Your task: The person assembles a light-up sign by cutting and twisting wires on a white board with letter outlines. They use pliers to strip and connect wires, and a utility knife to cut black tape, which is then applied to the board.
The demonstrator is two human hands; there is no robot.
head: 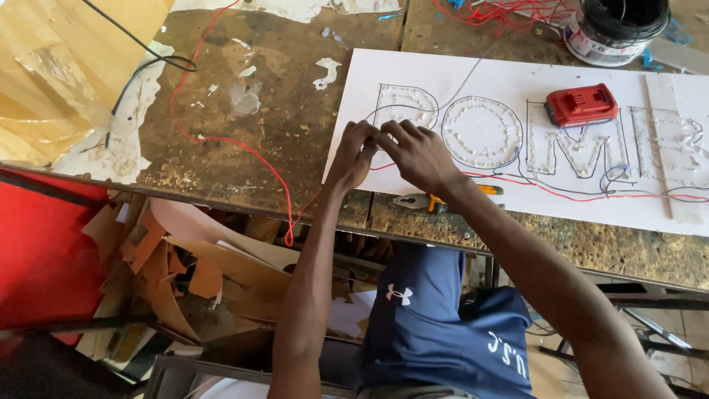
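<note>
Two hands working wires at the near-left corner of a white sign board.

The left hand (353,155) and right hand (415,151) meet with fingers curled, pinching thin wires (384,167) over the white board (517,199), beside its first outlined letter (405,106). A red battery pack (582,104) lies on the board, well to the right. A yellow-handled tool (443,200) sits just off the board's near edge on the tabletop (244,111). A wire spool (617,29) stands beyond the board's far edge.

A red battery pack (583,104), a wire spool (617,29) and cardboard scraps (177,266) lie about.
</note>
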